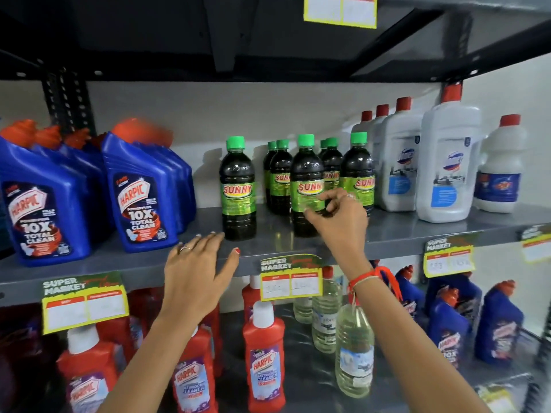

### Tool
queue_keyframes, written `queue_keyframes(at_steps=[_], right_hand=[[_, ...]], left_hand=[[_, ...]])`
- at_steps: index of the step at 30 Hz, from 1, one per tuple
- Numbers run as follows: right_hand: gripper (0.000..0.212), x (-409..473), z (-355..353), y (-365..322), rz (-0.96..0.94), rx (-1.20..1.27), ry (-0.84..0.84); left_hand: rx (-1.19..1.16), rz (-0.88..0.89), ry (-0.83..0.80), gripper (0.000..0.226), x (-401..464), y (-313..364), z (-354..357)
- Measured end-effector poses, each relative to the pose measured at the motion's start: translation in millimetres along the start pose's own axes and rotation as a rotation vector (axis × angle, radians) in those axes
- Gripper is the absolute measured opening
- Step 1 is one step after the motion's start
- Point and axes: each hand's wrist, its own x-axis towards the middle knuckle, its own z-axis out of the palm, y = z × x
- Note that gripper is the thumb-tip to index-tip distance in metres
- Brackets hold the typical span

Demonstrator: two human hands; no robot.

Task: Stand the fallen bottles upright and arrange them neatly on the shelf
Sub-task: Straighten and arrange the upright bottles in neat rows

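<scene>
1. Bottles [307, 186] with green caps all stand upright mid-shelf [417, 231]; arranging remains.
2. My right hand [340, 219] pinches the front one; my left hand [193, 269], released, rests at seven o'clock.
3. Next, I'd nudge the lone bottle [238, 189] at nine o'clock into line.

Dark green-capped bottles [238, 189], middle shelf: label reads "SUNNY". Blue bottles [140, 201], same shelf, left: "HARPIC", "10X TOTAL CLEAN". Red bottles [264, 374], lower shelf: "HARPIC". Shelf-edge price tags [290, 277]: "SUPER MARKET"; price fields illegible. White bottles [447, 171], right: labels unreadable. Clear bottles [354, 353], lower shelf: label print too small.
</scene>
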Motion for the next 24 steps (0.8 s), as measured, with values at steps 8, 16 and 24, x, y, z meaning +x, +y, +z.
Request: queue_keyframes(at_steps=[8,16,24], right_hand=[[0.108,28,-2,28,0.085,0.088,-0.523],[0.088,43,1,30,0.136,0.192,-0.62],[0.087,43,4,30,0.118,0.21,-0.597]], left_hand=[[-0.07,0.11,0.004,0.059,10,82,13],[-0.023,0.105,-0.031,0.047,2,94,21],[-0.058,0.084,-0.014,0.048,2,95,24]])
